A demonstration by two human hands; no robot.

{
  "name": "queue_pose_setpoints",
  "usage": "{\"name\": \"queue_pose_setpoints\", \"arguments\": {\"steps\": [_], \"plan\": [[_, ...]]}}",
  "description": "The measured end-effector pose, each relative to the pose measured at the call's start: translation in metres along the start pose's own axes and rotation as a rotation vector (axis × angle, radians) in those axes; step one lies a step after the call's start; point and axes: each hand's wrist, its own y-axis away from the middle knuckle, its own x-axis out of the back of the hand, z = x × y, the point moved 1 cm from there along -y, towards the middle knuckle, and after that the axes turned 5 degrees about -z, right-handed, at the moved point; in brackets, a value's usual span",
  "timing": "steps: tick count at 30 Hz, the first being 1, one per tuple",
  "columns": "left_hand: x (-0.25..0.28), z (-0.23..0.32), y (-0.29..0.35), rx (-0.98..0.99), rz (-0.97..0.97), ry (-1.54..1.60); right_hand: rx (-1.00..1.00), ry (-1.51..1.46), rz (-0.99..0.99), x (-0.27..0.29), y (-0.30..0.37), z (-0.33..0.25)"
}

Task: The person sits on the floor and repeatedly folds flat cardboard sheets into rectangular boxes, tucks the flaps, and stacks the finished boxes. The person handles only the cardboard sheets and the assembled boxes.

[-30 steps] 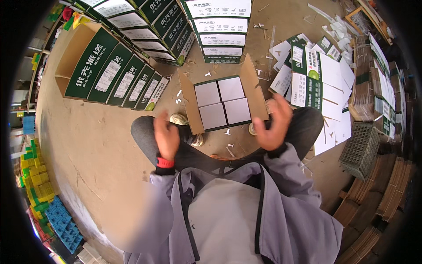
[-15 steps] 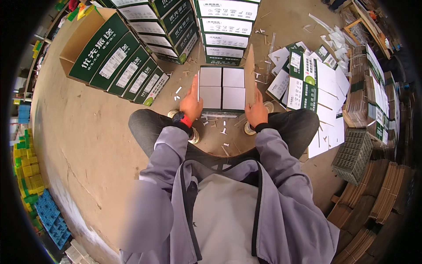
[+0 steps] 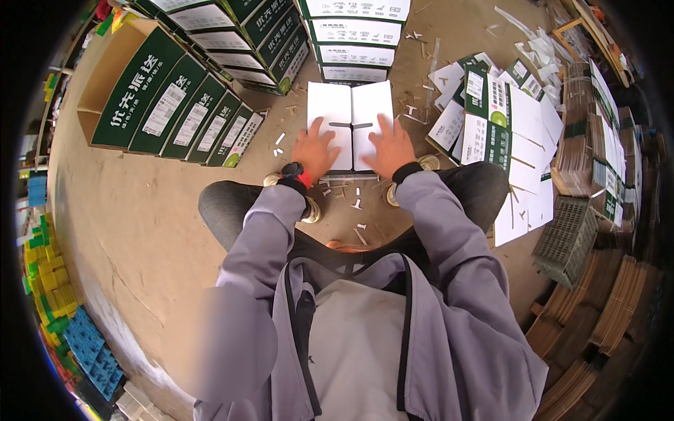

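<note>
The person [image 3: 361, 337] sits low with both legs bent, and a box [image 3: 347, 150] is in front, on the floor [image 3: 140, 231] between the shoes [image 3: 312, 212]. The box has two white flaps on top, folded down. The left flap [image 3: 328, 102] and the right flap [image 3: 372, 102] lie side by side, with a thin dark line between them. Each flap has a dark slot near the middle.

The left hand [image 3: 314, 151] is on the near left part of the box, with its fingers spread wide over the left flap. The right hand [image 3: 392, 149] is on the near right part, and its fingers are spread wide over the right flap. Neither hand grips anything. The box is right under the fingers, and its far part sticks out past both hands. A red and black watch [image 3: 296, 172] is on the left wrist.

Just past the box is a tall stack of boxes [image 3: 354, 42]. To the left is a stack of green boxes [image 3: 161, 98] with an open top. To the right, flat cardboard [image 3: 516, 137] lies in a messy heap, with a gray basket [image 3: 567, 235] nearer. Little white paper bits [image 3: 358, 203] lie near the shoes.
</note>
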Motion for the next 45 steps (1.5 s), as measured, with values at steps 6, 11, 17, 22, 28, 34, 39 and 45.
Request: {"name": "queue_pose_setpoints", "arguments": {"steps": [6, 11, 17, 22, 28, 34, 39, 45], "plan": [[-0.025, -0.007, -0.021, 0.098, 0.292, 0.135, -0.508, -0.718, 0.406, -0.044, -0.057, 0.029], [-0.036, -0.01, -0.025, 0.124, 0.225, 0.362, -0.443, -0.755, 0.214, -0.056, -0.07, 0.031], [-0.06, 0.006, -0.04, 0.128, 0.245, 0.058, -0.557, -0.556, 0.188, -0.051, -0.078, -0.006], [-0.083, 0.022, -0.055, 0.123, 0.329, 0.088, -0.538, -0.403, 0.376, -0.083, -0.097, -0.023], [-0.088, 0.023, -0.051, 0.01, 0.367, 0.511, -0.286, -0.767, 0.582, -0.111, -0.089, -0.011], [-0.124, 0.018, -0.082, -0.009, 0.065, 0.591, -0.143, -0.189, 0.225, -0.146, -0.087, 0.002], [-0.127, -0.042, -0.066, 0.22, 0.38, 0.365, -0.417, -0.482, 0.306, -0.126, -0.078, 0.052], [-0.091, -0.045, -0.039, 0.562, 0.312, 1.947, -0.589, -1.993, 0.147, -0.157, -0.05, 0.061]]}}
